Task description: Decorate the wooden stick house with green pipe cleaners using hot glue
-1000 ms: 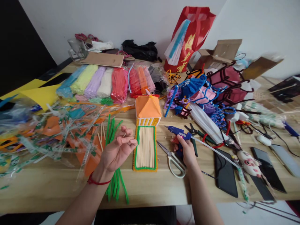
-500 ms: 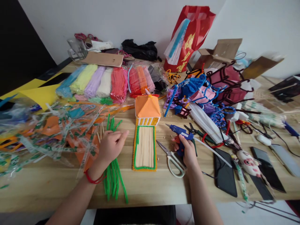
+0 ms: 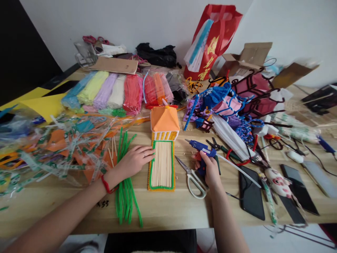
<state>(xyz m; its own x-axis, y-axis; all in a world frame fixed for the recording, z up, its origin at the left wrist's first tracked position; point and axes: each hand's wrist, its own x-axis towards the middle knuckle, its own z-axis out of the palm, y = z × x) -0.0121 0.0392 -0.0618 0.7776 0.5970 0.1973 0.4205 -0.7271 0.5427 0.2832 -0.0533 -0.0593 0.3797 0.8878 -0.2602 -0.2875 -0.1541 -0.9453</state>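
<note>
– How does the left hand (image 3: pixel 137 160) sit?
– Flat, fingers outstretched, tips touching the left edge of the stick panel (image 3: pixel 162 165), just in front of the orange-roofed model (image 3: pixel 165 121)
– And the right hand (image 3: pixel 210 168)?
– Wrapped round the blue glue gun (image 3: pixel 201 147), with scissors (image 3: pixel 188 171) lying between it and the panel

Illumination is moderate and diffuse, leaning dim; its direction cannot be determined. The wall (image 3: pixel 118 21) reads dull grey, and the panel (image 3: pixel 21 49) at upper left falls to near-black, detail lost. Shadows on the table (image 3: pixel 171 209) are soft and faint. Small glints mark the plastic packs (image 3: pixel 133 95); a red point glows on the glue gun (image 3: pixel 201 149). The central sticks (image 3: pixel 162 167) are fairly crisp. The far-right box (image 3: pixel 321 100) is soft and smeared. Wide-angle distortion stretches the lower-left forearm (image 3: pixel 60 214).
</note>
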